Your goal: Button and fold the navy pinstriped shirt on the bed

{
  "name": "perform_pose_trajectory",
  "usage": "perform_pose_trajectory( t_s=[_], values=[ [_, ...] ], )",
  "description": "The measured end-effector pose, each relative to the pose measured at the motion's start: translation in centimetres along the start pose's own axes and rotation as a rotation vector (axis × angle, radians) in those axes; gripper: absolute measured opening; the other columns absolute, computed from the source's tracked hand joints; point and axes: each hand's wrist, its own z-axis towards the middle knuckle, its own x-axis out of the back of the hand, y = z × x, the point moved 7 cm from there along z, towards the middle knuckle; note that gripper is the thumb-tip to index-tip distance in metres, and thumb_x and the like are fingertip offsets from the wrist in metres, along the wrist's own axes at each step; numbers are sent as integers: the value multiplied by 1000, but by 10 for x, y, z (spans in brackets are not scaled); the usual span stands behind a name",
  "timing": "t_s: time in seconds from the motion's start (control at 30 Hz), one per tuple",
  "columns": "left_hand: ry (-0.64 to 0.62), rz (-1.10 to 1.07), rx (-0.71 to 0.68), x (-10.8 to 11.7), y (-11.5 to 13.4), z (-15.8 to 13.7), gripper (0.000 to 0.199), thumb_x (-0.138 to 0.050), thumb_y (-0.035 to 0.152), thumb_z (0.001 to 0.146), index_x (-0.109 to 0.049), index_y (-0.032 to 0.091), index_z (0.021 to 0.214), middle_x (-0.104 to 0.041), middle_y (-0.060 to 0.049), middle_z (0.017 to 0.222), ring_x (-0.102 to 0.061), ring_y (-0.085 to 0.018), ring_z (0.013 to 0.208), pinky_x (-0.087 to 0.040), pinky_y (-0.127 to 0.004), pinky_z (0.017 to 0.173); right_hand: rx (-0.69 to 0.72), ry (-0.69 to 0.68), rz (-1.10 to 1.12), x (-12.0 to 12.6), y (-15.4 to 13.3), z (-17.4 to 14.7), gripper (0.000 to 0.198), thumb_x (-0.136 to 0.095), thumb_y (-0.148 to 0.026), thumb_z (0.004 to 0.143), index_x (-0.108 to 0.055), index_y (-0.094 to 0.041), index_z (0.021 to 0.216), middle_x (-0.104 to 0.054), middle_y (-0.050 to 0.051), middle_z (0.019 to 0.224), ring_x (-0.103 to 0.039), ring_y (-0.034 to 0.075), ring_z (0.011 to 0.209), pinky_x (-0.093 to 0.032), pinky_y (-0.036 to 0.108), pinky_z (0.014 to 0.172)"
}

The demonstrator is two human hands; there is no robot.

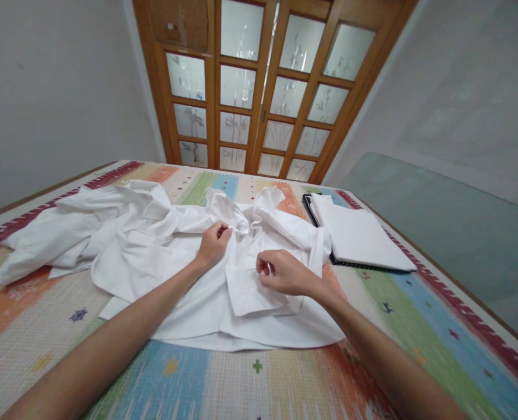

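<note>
A white shirt is spread in loose folds across the patterned cover, its raised collar part at the far side. My left hand pinches the cloth near the collar, thumb and fingers together. Over a loose flap of the front, my right hand has its fingers curled toward the thumb. Its fingertips appear to grip the edge of that flap, though the contact is small and partly hidden. Both forearms reach in from the near side.
More crumpled white clothing lies to the left, touching the shirt. Folded white cloth rests on a black patterned item at the right. Striped cover lies beneath everything. Walls flank both sides; wooden glass-paned doors stand beyond.
</note>
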Motion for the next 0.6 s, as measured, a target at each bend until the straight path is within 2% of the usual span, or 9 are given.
perform_pose_trajectory(
  t_s=[0.07,0.1,0.17,0.23,0.33,0.47,0.53,0.6],
  values=[
    [-8,21,-12,-2,2,0,16,-52,33,79,-54,18,72,-53,3,65,-48,-12,60,-39,-24,60,120,85,88,-1,-24,4,18,-64,-17,74,-64,-17,91,-63,1,85,-51,11,66,-37,22,63],
    [-10,30,-14,-2,3,-1,15,-52,33,79,-55,18,74,-54,3,65,-48,-12,59,-39,-24,59,193,85,118,-4,-36,5,21,-64,-21,77,-64,-18,98,-64,3,94,-54,12,70,-39,23,66],
    [-14,49,-16,0,4,-2,14,-52,32,79,-56,18,79,-54,3,65,-47,-12,58,-39,-23,58,349,-16,142,-17,-57,7,23,-62,-28,83,-65,-21,105,-64,5,107,-57,13,78,-41,24,72],
    [-18,67,-17,5,7,-5,14,-53,30,80,-57,18,86,-53,4,65,-47,-11,56,-39,-23,57,448,-148,105,-31,-70,6,20,-59,-32,87,-67,-22,103,-66,4,105,-59,14,81,-41,24,73],
    [-28,106,-36,16,13,-13,15,-52,26,81,-58,18,92,-53,3,67,-49,-12,57,-40,-24,58,457,-198,-43,-40,-71,5,21,-59,-36,88,-71,-21,96,-69,3,87,-59,15,77,-38,25,68],
    [-59,226,-131,31,28,-29,13,-50,20,81,-58,18,91,-56,1,72,-52,-13,64,-42,-25,62,425,-103,-187,-31,-63,2,16,-61,-31,84,-71,-19,80,-66,3,72,-54,16,73,-32,26,61],
    [-117,279,-191,32,36,-39,13,-49,18,81,-58,18,91,-56,0,73,-52,-13,65,-42,-26,64,399,-65,-201,-25,-56,0,15,-60,-28,83,-70,-19,75,-65,3,69,-52,16,71,-30,27,60],
    [-227,304,-228,27,43,-50,12,-48,18,83,-58,18,90,-56,1,73,-51,-13,63,-42,-26,63,333,-53,-203,-23,-47,-1,21,-58,-30,85,-69,-19,72,-64,3,66,-52,16,67,-28,27,59]
  ],
)
